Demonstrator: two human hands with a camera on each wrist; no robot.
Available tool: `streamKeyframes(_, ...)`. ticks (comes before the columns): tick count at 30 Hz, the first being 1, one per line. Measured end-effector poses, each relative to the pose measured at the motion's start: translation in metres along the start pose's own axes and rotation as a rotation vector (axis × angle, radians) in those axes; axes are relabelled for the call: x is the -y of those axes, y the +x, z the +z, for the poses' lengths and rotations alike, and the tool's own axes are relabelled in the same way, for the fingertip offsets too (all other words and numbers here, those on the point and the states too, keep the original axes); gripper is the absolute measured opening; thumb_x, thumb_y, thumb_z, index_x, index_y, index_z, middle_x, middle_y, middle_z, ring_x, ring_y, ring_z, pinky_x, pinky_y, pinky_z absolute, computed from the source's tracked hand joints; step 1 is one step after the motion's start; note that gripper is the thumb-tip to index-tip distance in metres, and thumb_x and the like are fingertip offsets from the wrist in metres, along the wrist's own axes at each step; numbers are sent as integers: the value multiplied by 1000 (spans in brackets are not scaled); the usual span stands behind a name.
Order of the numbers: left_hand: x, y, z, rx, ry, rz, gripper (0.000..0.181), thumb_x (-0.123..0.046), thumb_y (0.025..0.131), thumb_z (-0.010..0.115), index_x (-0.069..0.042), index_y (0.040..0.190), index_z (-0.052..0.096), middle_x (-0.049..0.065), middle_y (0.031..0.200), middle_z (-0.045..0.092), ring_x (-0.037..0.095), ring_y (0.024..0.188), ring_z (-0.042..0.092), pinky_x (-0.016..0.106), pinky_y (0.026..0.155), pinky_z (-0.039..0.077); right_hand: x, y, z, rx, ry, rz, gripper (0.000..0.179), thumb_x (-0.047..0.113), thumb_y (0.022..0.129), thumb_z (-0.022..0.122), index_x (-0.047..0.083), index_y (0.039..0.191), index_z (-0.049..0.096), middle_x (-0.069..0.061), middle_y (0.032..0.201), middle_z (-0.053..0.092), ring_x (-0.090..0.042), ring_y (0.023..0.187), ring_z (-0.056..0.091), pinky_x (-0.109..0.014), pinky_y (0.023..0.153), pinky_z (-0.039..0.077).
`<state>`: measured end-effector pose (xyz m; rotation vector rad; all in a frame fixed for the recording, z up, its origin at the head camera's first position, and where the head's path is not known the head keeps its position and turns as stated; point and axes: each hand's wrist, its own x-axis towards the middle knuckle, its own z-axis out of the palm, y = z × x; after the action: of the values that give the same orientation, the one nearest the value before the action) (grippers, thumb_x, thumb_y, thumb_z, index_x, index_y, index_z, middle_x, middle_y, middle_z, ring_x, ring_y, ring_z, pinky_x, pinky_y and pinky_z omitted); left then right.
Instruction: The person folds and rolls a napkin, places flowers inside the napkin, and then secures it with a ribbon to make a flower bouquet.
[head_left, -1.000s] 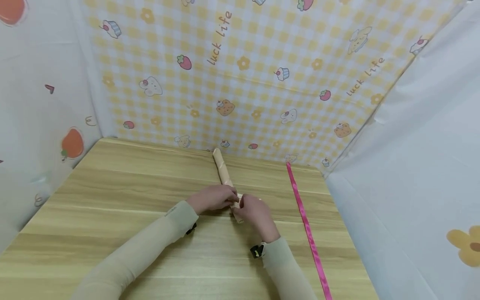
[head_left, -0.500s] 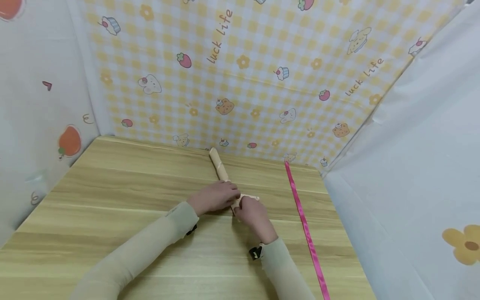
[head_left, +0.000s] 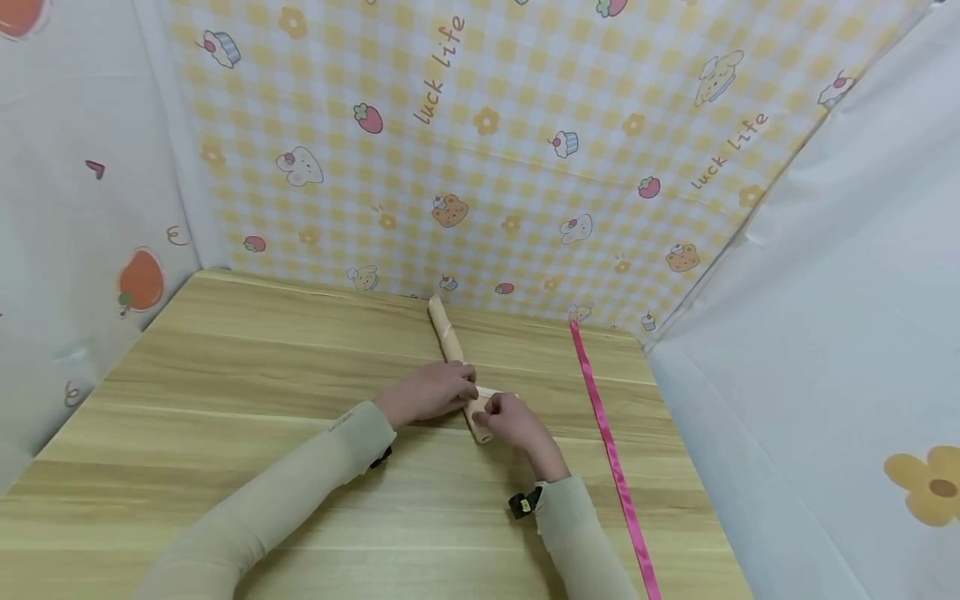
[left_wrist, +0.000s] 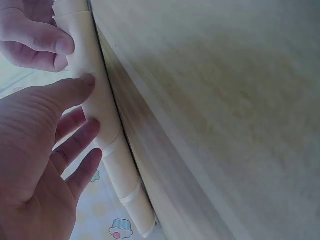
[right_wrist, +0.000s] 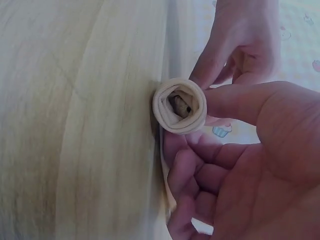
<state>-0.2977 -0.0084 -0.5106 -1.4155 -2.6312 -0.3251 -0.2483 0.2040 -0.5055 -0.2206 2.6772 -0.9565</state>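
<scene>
A long, thin beige roll of wound-up sheet [head_left: 447, 340] lies on the tabletop, its far end near the patterned backdrop. A pale flap [head_left: 497, 392] sticks out from it to the right. My left hand [head_left: 429, 392] holds the roll near its middle; in the left wrist view, thumb and fingertips touch the roll [left_wrist: 102, 100]. Close to the near end, my right hand [head_left: 519, 423] pinches the roll, thumb on one side and curled fingers below. The right wrist view looks into the open end of the roll [right_wrist: 160, 106], with layers wound in a spiral. Whether it is cloth or paper, I cannot tell.
A narrow pink ribbon [head_left: 609, 442] lies lengthwise on the wooden tabletop [head_left: 247, 392], right of my right hand. Behind the table hangs a yellow-checked cloth [head_left: 480, 167]. White sheets [head_left: 817, 333] close off both sides.
My right hand has lifted and shifted slightly right, showing more of the roll's near end. My left hand stays almost in place. The roll's far end swung slightly left, then back right.
</scene>
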Motion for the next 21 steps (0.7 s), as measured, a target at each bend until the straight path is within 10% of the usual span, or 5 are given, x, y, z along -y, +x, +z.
streamKeyframes(6,0,3,0,48,3,-8,12,-23,106,71,-26,111,82,-2,115,70,16,99,61,30,87,56,18,-10,6,-140,-263,53,28,39,99,77,14,103,66,4,80,65,-18,72,59,-69,106,42)
streamKeyframes(14,-1,7,-1,40,14,-10,14,-24,106,71,-22,115,82,-2,114,72,16,102,64,31,89,57,32,-11,20,-284,-593,49,32,38,96,78,18,77,61,1,71,62,-21,73,61,-54,88,45)
streamKeyframes(21,-6,8,-2,6,-9,-16,13,-22,108,69,-19,119,76,-2,116,70,17,105,65,32,92,58,26,-11,15,-242,-496,26,38,27,100,70,18,66,54,2,61,54,-19,62,52,-66,104,42)
